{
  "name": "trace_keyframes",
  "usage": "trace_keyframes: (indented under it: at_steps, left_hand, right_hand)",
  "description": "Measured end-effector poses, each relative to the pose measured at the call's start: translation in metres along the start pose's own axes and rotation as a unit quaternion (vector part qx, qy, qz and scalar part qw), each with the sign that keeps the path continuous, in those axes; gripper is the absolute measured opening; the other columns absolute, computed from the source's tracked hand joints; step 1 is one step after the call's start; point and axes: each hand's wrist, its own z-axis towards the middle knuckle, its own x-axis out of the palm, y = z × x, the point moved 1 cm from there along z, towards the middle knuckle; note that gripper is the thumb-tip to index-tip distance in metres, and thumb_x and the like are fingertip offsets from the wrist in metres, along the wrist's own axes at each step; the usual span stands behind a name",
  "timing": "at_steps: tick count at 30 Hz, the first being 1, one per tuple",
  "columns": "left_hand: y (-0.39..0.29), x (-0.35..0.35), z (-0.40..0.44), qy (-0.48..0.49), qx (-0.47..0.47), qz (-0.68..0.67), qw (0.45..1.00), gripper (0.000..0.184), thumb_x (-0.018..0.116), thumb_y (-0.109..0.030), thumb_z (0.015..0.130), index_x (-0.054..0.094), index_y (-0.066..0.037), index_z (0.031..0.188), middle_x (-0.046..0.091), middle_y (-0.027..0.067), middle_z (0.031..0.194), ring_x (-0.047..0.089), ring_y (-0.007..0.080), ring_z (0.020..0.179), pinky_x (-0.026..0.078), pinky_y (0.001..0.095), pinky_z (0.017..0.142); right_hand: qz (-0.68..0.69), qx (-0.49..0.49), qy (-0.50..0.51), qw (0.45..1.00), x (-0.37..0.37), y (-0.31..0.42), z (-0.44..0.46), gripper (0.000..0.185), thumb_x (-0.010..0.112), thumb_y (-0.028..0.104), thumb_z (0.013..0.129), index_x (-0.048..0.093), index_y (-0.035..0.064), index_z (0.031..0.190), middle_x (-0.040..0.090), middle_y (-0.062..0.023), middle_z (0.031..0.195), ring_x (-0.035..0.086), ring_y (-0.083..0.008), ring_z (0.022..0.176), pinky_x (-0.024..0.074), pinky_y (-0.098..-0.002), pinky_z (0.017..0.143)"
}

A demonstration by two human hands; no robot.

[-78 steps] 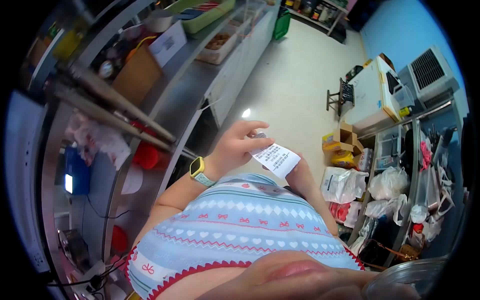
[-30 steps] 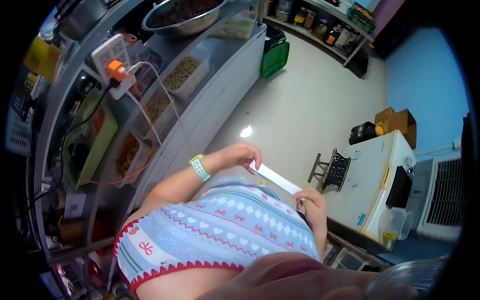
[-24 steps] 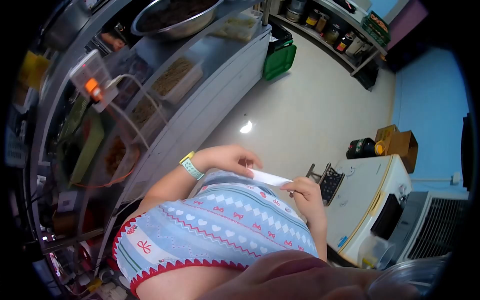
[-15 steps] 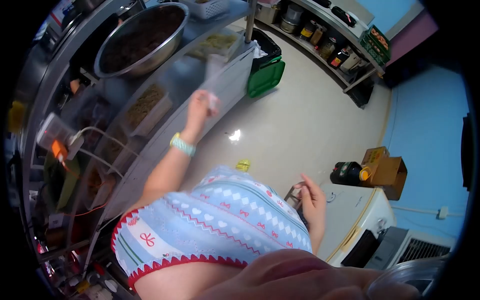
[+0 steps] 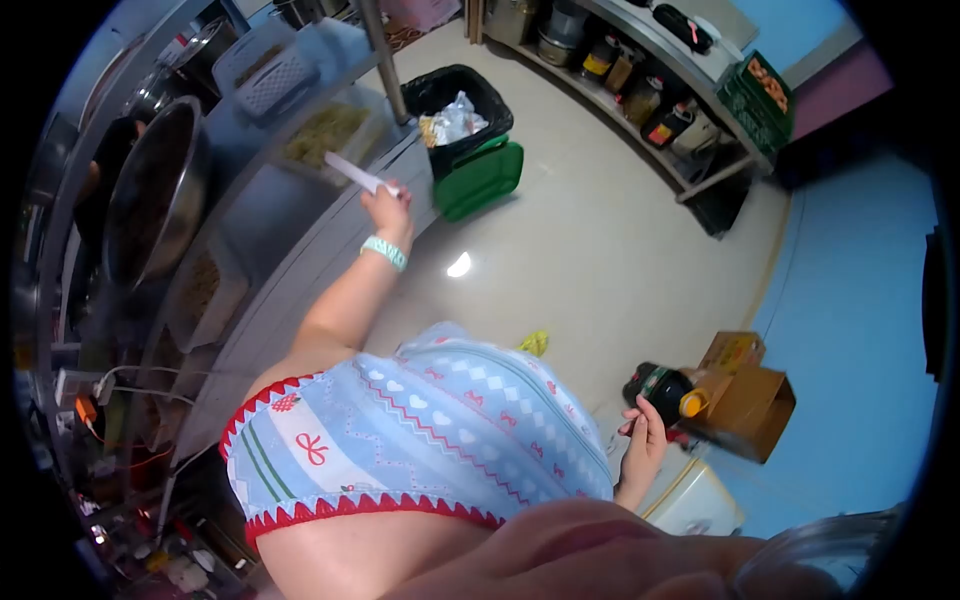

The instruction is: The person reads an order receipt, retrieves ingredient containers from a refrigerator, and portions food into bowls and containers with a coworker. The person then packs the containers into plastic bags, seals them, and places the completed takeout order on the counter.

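Observation:
My left hand [image 5: 387, 205] is closed round one end of a long, flat, pale pinkish-white strip [image 5: 352, 174]; its exact kind I cannot make out. The strip points toward a clear tub of yellowish-green food [image 5: 327, 138] on the metal counter. A pale green band [image 5: 385, 252] circles my left wrist. My right hand [image 5: 644, 446] hangs at my right side, fingers loosely stretched, with nothing seen in it. Beyond its fingertips is a dark bottle with a yellow cap [image 5: 655, 385]; whether they touch I cannot tell.
A black-lined bin [image 5: 456, 110] with a green lid [image 5: 480, 180] stands past the counter's end. A large steel bowl [image 5: 160, 200] sits at left. Cardboard boxes [image 5: 745, 400] are by the blue wall. Something yellow [image 5: 534, 344] lies on the floor. Shelves with jars [image 5: 640, 98] stand behind.
My view has turned and moved forward, bringing the bin into fuller view. The left hand has moved toward the counter's end with the pale strip. My right hand now appears beside the dark bottle.

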Motion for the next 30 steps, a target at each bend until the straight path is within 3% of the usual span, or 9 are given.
trace_keyframes:
  at_steps: [6,9,11,13,15,17,21,25,30]
  left_hand:
    - [0.061,0.069,-0.060,-0.045,-0.036,-0.026,0.998,0.017,0.043,-0.018,0.095,0.037,-0.010,0.109,0.054,0.0071,0.092,0.053,0.0155,0.064,0.045,0.0281,0.055]
    - [0.078,0.110,-0.089,0.077,-0.008,0.080,0.994,0.018,0.043,-0.022,0.100,0.043,-0.011,0.114,0.053,0.0033,0.082,0.051,0.0122,0.062,0.046,0.0257,0.058]
    - [0.088,0.142,-0.101,0.315,0.095,0.331,0.884,0.020,0.044,-0.028,0.102,0.049,-0.012,0.113,0.052,-0.0005,0.076,0.053,0.0097,0.062,0.047,0.0254,0.059]
    - [0.079,0.190,-0.110,0.355,0.124,0.409,0.831,0.016,0.051,-0.025,0.098,0.056,-0.012,0.104,0.059,0.0037,0.077,0.060,0.0167,0.067,0.049,0.0295,0.060]
    - [0.073,0.264,-0.123,0.525,0.279,0.550,0.586,0.015,0.057,-0.023,0.092,0.060,-0.011,0.101,0.065,0.0088,0.081,0.064,0.0258,0.070,0.050,0.0356,0.062]
    - [0.084,0.327,-0.117,0.567,0.247,0.559,0.552,0.016,0.058,-0.023,0.090,0.062,-0.012,0.101,0.065,0.0106,0.081,0.063,0.0293,0.072,0.050,0.0386,0.063]
    - [0.095,0.459,-0.097,0.634,0.245,0.579,0.451,0.018,0.058,-0.025,0.088,0.063,-0.014,0.101,0.066,0.0118,0.077,0.064,0.0334,0.072,0.049,0.0433,0.063]
    - [0.121,0.550,-0.064,0.657,0.236,0.515,0.497,0.018,0.055,-0.028,0.091,0.063,-0.015,0.100,0.066,0.0122,0.078,0.063,0.0350,0.073,0.049,0.0450,0.062]
    - [0.158,0.629,0.001,0.674,0.232,0.556,0.427,0.024,0.047,-0.035,0.096,0.060,-0.015,0.099,0.065,0.0131,0.078,0.062,0.0369,0.072,0.048,0.0473,0.062]
  right_hand:
    - [-0.039,-0.032,0.100,0.994,-0.052,0.071,0.190,0.025,0.049,0.008,0.098,0.062,0.0005,0.117,0.063,-0.0031,0.091,0.052,-0.0079,0.074,0.0455,-0.0221,0.070]
    - [-0.083,-0.044,0.205,0.974,-0.039,0.093,0.287,0.025,0.048,0.007,0.097,0.063,0.0038,0.117,0.064,-0.0051,0.097,0.056,-0.0101,0.083,0.0473,-0.0239,0.077]
    - [-0.107,-0.130,0.252,0.953,-0.011,0.121,0.344,0.026,0.051,0.007,0.095,0.063,0.0052,0.118,0.064,-0.0080,0.105,0.059,-0.0163,0.095,0.0477,-0.0283,0.085]
    - [-0.183,-0.287,0.277,0.899,0.031,0.159,0.390,0.031,0.057,0.011,0.091,0.061,0.0061,0.121,0.063,-0.0106,0.114,0.058,-0.0254,0.108,0.0449,-0.0353,0.095]
    - [-0.236,-0.369,0.282,0.853,0.066,0.183,0.446,0.035,0.060,0.014,0.089,0.059,0.0065,0.123,0.062,-0.0118,0.117,0.056,-0.0300,0.113,0.0425,-0.0390,0.100]
    - [-0.325,-0.450,0.328,0.764,0.099,0.198,0.496,0.040,0.063,0.024,0.088,0.058,0.0089,0.125,0.059,-0.0131,0.123,0.052,-0.0324,0.119,0.0378,-0.0425,0.105]
    - [-0.384,-0.449,0.322,0.740,0.144,0.192,0.599,0.037,0.061,0.031,0.088,0.061,0.0120,0.120,0.063,-0.0140,0.116,0.058,-0.0314,0.110,0.0426,-0.0441,0.098]
    - [-0.403,-0.301,0.367,0.783,0.159,0.185,0.689,0.027,0.061,0.032,0.089,0.066,0.0121,0.107,0.067,-0.0140,0.094,0.064,-0.0347,0.086,0.0495,-0.0438,0.077]
    - [-0.367,-0.266,0.395,0.799,0.179,0.200,0.801,0.022,0.060,0.029,0.090,0.069,0.0107,0.095,0.067,-0.0140,0.084,0.064,-0.0354,0.077,0.0499,-0.0418,0.065]
